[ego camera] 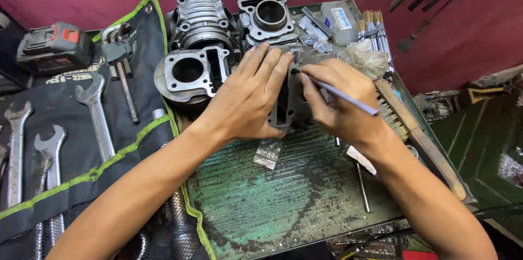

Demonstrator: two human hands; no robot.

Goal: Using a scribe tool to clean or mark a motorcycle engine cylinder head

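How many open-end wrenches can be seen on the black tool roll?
3. One wrench lies nearest the green edge, one wrench lower left of it, and one wrench at the far left. Others may be hidden in the black tool roll.

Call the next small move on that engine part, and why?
Probably draw the thin tool on along the engine part: the right hand has its tip at the top edge, and the left hand lies flat on it, steadying.

I've got one head-worn view — looking steeply down, close over the green metal tray (283,205), tool roll (81,145) left, red wall beyond.
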